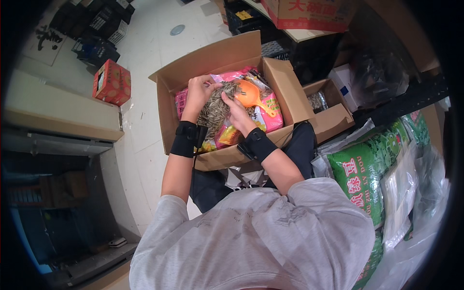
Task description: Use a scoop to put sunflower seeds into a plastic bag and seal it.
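Observation:
An open cardboard box [166,127] stands in front of my knees, with a pink printed plastic bag [273,123] in it. The bag is open and full of striped sunflower seeds [214,116]. My left hand [200,92] is over the left side of the seeds, thumb and fingers bent towards the bag's far edge; whether it pinches something cannot be made out. Close by on the right, my right hand [237,111] is turned partly palm up at the seeds, fingers partly hidden. An orange plastic scoop [248,93] lies on the seeds, its handle pointing to the lower right.
A smaller open cardboard box [333,123] with a clear bag stands to the right. Green printed sacks [357,174] and clear plastic bags [398,188] lie beside me. A red carton [112,82] and black crates [96,50] are on the floor at upper left.

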A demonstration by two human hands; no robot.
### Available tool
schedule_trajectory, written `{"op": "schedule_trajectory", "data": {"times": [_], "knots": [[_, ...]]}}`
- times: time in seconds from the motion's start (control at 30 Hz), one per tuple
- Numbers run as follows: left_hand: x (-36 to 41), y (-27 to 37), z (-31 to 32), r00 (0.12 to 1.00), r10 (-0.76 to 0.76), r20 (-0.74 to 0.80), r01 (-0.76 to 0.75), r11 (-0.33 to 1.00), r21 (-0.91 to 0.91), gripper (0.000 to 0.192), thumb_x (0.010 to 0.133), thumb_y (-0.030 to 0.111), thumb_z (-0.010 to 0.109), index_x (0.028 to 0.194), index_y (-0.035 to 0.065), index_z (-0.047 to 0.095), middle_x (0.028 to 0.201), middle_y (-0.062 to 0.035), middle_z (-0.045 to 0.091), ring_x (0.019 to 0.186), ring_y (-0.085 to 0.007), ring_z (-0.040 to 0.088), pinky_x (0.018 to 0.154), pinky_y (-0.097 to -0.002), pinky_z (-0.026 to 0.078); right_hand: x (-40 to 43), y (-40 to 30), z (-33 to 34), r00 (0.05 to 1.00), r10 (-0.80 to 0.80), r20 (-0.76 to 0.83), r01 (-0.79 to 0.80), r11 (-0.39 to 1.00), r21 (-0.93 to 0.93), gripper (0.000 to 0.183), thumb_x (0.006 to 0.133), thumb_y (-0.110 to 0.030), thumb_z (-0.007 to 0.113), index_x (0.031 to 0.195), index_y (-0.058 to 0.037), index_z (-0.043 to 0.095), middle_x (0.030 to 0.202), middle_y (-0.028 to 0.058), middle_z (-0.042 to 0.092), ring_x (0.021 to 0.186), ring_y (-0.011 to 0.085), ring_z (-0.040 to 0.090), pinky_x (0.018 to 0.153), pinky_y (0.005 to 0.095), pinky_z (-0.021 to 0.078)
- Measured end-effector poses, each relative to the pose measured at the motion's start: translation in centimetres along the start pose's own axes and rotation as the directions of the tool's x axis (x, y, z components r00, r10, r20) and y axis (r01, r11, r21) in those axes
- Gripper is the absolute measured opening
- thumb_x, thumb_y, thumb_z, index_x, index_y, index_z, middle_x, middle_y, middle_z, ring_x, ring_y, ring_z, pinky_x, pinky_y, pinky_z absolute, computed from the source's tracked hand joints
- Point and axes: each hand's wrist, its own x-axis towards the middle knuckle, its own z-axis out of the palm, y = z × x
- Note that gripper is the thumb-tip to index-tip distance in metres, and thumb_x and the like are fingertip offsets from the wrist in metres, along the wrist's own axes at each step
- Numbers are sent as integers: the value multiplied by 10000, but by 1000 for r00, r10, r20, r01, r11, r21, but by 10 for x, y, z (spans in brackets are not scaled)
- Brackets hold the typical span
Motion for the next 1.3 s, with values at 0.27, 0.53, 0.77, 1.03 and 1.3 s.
{"op": "schedule_trajectory", "data": {"times": [0.27,0.53,0.77,1.03,1.3], "knots": [[5,-6,6,999,3,46,-6,998,57,281,753,210,900,816,-26,761,729,-187,708,663,-295,703,643,-380,533,8,1,-11,998,49,35,-51,997,63,447,1018,-276,716,1390,-76,570,1287,43,684,1155,185,668,975,359,553],[5,-1,3,994,-82,69,83,996,-20,274,762,198,906,811,-27,756,686,-161,692,612,-224,661,614,-359,512,11,3,-18,999,-45,6,44,999,14,329,1030,-274,700,1304,-112,617,1201,17,703,1077,163,683,935,371,563],[3,-7,6,998,-55,31,54,998,20,274,741,188,914,786,-26,749,703,-202,683,638,-305,684,621,-397,522,10,1,-7,996,-87,13,86,994,68,380,1007,-245,734,1336,-101,609,1208,17,697,1092,155,668,955,337,547],[5,-7,8,999,-24,40,21,997,69,275,763,213,904,780,-16,753,679,-163,693,606,-251,677,610,-368,514,21,4,-14,999,-46,3,45,993,112,472,1023,-244,710,1429,-112,510,1266,38,670,1130,189,663,961,368,558],[7,-9,11,999,-15,46,10,993,114,285,748,209,908,778,-23,747,692,-170,700,614,-287,682,610,-377,517,30,10,-21,999,-48,12,44,970,241,451,1033,-173,678,1444,-119,499,1295,49,666,1156,211,656,995,404,550]]}}
